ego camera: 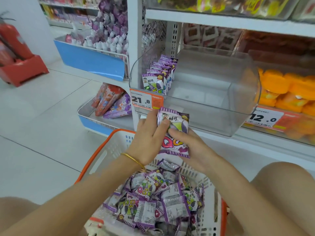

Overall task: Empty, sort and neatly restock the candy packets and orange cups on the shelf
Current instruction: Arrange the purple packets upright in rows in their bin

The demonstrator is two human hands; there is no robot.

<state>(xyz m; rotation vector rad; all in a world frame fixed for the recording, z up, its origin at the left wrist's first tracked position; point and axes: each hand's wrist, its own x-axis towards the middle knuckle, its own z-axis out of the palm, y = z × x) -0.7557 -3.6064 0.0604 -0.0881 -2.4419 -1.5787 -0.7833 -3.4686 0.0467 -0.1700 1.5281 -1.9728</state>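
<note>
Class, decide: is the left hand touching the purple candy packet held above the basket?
Touching. The head view shows the left hand pinching the candy packet, thumb across its front; the right hand holds it too.

Purple and white on the packet point(171, 144), with pink letters and a purple-striped edge. Same purple and white across the loose packets point(153, 201) in the white basket point(110, 150), orange along its rim. Bright orange cups point(281, 89). Orange-and-white price tag point(146, 99), black digits. Gold bracelet point(132, 158). Blue panel point(92, 63).
</note>
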